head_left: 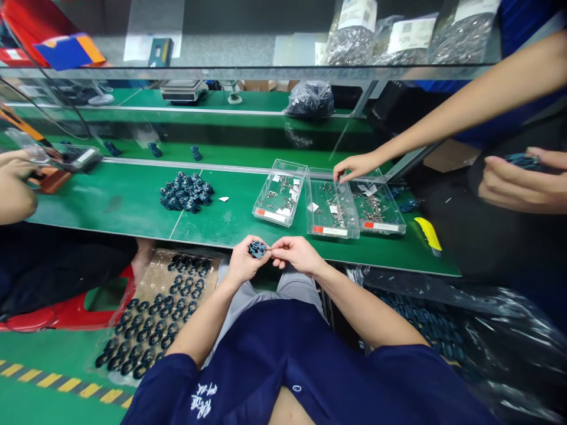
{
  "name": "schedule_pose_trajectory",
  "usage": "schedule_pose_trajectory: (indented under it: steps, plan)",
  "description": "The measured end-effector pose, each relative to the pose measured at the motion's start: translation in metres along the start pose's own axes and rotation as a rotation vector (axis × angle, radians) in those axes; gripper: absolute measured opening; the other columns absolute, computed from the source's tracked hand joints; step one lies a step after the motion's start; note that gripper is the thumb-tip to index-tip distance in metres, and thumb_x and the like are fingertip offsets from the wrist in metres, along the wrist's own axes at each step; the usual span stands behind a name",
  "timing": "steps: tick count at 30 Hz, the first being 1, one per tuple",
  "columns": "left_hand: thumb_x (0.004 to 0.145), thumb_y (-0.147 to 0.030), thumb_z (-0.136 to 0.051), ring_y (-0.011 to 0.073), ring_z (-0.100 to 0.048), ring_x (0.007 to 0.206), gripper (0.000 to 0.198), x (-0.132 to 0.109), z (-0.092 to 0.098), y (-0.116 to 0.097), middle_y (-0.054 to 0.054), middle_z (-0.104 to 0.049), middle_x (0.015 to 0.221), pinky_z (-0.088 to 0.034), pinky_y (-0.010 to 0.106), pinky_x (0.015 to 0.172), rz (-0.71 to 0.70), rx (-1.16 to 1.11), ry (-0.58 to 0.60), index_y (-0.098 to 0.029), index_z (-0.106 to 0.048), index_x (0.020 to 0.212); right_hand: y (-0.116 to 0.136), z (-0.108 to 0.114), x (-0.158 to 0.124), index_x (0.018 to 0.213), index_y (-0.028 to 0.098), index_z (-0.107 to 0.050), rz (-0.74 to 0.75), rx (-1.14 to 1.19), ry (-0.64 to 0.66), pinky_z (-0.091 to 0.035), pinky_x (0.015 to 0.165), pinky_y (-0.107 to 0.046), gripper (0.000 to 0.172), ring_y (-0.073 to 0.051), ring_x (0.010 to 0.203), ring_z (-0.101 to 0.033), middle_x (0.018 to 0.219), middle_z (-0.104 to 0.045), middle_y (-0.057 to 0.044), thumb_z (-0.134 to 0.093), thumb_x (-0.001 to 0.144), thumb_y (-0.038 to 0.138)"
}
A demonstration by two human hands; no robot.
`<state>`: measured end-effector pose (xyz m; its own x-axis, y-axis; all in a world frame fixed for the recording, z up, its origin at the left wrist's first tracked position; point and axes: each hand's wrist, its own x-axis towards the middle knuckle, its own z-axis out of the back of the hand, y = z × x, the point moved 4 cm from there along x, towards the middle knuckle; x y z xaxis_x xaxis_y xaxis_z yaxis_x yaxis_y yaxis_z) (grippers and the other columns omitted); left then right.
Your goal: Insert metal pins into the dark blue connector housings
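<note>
Left edge: a co-worker's arm (18, 192) is seen at the end of the green counter (133, 189)
Rings: rows of dark rings (142, 336) are laid out below the counter's edge
Heap: blue parts (186, 193) are piled on the counter, ahead and to the left of the hands
Left grip: the left grip (243, 262) is closed around one blue piece (257, 249), which is held above the lap, just off the counter's near edge
Meeting point: the blue piece's right side is turned to the right grip (295, 255), just beside it; its long axis cannot be told
Right grip: thumb and forefinger are pressed together on what seems a small metal bit (269, 250), brought up to that side
Clear trays: three clear trays (349, 232) of metal fittings (339, 217) are set ahead and to the right; the middle one is reached into by a co-worker's hand (357, 167)
Right end: a yellow cutter (428, 235) is laid beyond the trays
</note>
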<state>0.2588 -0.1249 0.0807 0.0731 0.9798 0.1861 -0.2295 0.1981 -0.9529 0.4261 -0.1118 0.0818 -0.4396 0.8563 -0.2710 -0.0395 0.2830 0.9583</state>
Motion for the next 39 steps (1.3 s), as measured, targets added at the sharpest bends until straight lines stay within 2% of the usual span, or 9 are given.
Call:
schedule_pose_trajectory:
  steps: [6, 10, 15, 21, 26, 32, 36, 38, 39]
  plan:
    - [0.074, -0.038, -0.077, 0.0159, -0.063, 0.074, 0.028, 0.008, 0.004, 0.003, 0.001, -0.069, 0.084, -0.049, 0.028, 0.072, -0.037, 0.229, -0.015, -0.021, -0.062, 0.092, 0.029, 0.013, -0.004, 0.084, 0.014, -0.067, 0.179, -0.156, -0.06, -0.043, 0.048, -0.019, 0.026, -0.01, 0.054, -0.057, 0.067, -0.065, -0.001, -0.071, 0.079, 0.039]
    - [0.076, -0.026, -0.072, 0.0167, -0.063, 0.078, 0.019, 0.01, 0.001, -0.002, 0.001, -0.068, 0.086, -0.048, 0.028, 0.074, -0.101, 0.331, 0.003, -0.021, -0.062, 0.091, 0.042, 0.001, -0.002, 0.083, 0.014, -0.07, 0.249, -0.302, 0.084, -0.041, 0.055, -0.021, 0.018, -0.009, 0.058, -0.052, 0.066, -0.061, 0.001, -0.067, 0.081, 0.032]
    - [0.079, -0.02, -0.066, 0.0195, -0.061, 0.083, 0.017, 0.011, -0.005, -0.001, 0.005, -0.066, 0.091, -0.048, 0.031, 0.077, -0.2, 0.432, 0.035, -0.021, -0.061, 0.095, 0.034, 0.001, 0.009, 0.08, 0.015, -0.071, 0.267, -0.404, 0.09, -0.039, 0.059, -0.021, 0.015, -0.01, 0.062, -0.052, 0.067, -0.062, 0.001, -0.064, 0.08, 0.028]
    - [0.076, -0.006, -0.053, 0.0247, -0.059, 0.088, 0.026, 0.015, -0.014, 0.006, 0.009, -0.063, 0.091, -0.047, 0.036, 0.079, -0.311, 0.647, 0.142, -0.019, -0.06, 0.097, 0.021, 0.008, 0.013, 0.071, 0.014, -0.069, 0.177, -0.518, -0.073, -0.033, 0.052, -0.018, 0.004, -0.008, 0.056, -0.051, 0.06, -0.062, 0.002, -0.067, 0.072, 0.017]
    - [0.078, -0.013, -0.059, 0.0229, -0.062, 0.086, 0.02, 0.018, -0.019, 0.006, 0.007, -0.064, 0.089, -0.047, 0.033, 0.078, -0.294, 0.561, 0.198, -0.021, -0.061, 0.097, 0.004, 0.014, 0.014, 0.07, 0.014, -0.062, -0.004, -0.135, -0.071, -0.036, 0.043, -0.016, 0.013, -0.007, 0.047, -0.053, 0.055, -0.062, 0.003, -0.075, 0.068, 0.016]
    - [0.078, -0.03, -0.068, 0.0171, -0.062, 0.076, 0.021, 0.027, -0.043, 0.005, 0.001, -0.068, 0.087, -0.047, 0.028, 0.071, -0.119, 0.416, 0.299, -0.022, -0.062, 0.096, -0.016, 0.03, 0.007, 0.07, 0.012, -0.059, -0.139, 0.235, -0.02, -0.045, 0.041, -0.013, 0.028, -0.007, 0.046, -0.058, 0.051, -0.063, 0.002, -0.085, 0.062, 0.018]
    - [0.076, -0.032, -0.071, 0.0166, -0.062, 0.079, 0.027, 0.034, -0.067, 0.001, 0.001, -0.068, 0.09, -0.047, 0.027, 0.074, -0.035, 0.362, 0.376, -0.021, -0.06, 0.098, -0.013, 0.069, -0.007, 0.079, 0.012, -0.062, -0.161, 0.214, 0.052, -0.049, 0.044, -0.015, 0.03, -0.009, 0.049, -0.062, 0.061, -0.069, -0.001, -0.085, 0.067, 0.025]
    - [0.074, -0.035, -0.074, 0.0169, -0.063, 0.08, 0.034, 0.038, -0.073, -0.001, 0.0, -0.068, 0.089, -0.048, 0.028, 0.077, 0.006, 0.298, 0.366, -0.021, -0.057, 0.1, -0.002, 0.119, -0.014, 0.088, 0.011, -0.065, -0.124, 0.057, 0.057, -0.048, 0.044, -0.015, 0.025, -0.01, 0.053, -0.064, 0.072, -0.073, -0.005, -0.08, 0.076, 0.028]
    - [0.073, -0.037, -0.075, 0.0172, -0.064, 0.08, 0.037, 0.04, -0.074, -0.001, 0.0, -0.068, 0.088, -0.049, 0.029, 0.078, 0.027, 0.266, 0.352, -0.021, -0.056, 0.101, 0.005, 0.153, -0.017, 0.09, 0.01, -0.066, -0.104, -0.079, -0.01, -0.046, 0.043, -0.015, 0.021, -0.009, 0.053, -0.063, 0.076, -0.073, -0.006, -0.075, 0.082, 0.027]
